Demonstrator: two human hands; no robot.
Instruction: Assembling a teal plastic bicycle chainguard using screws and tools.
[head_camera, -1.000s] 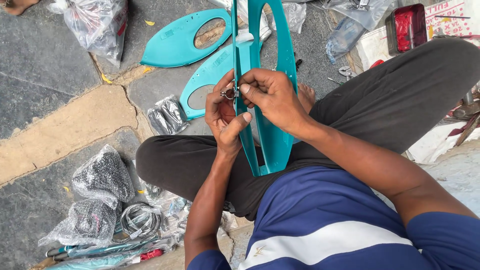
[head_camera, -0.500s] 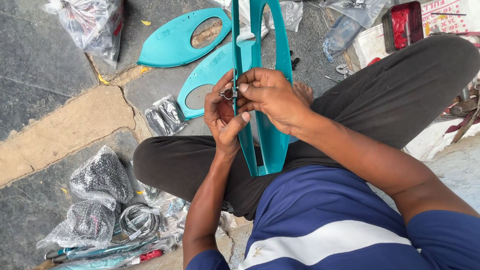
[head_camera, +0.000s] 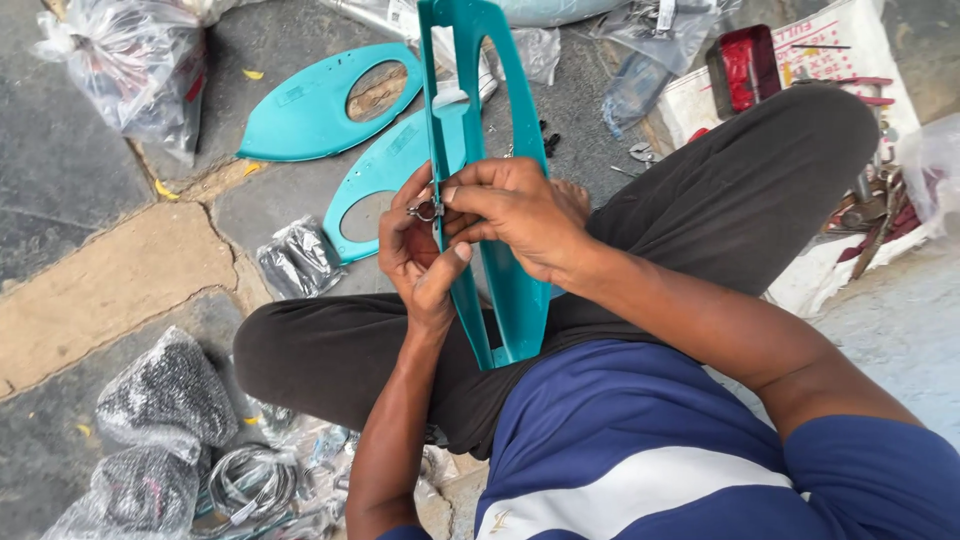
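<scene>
Slipping is the risk: that small metal clip (head_camera: 424, 210) could spring from the pinch and vanish among the bagged parts (head_camera: 168, 398) on the near left. Right hand (head_camera: 515, 215) and left hand (head_camera: 415, 250) both close fingertips on it, against the upright teal panel (head_camera: 500, 290) over the lap.

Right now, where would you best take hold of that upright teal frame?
Probably its long side rails, from either flank: the teal frame stands edge-up on the lap, and the left hand and right hand already clasp its middle around a small metal clip.
</scene>
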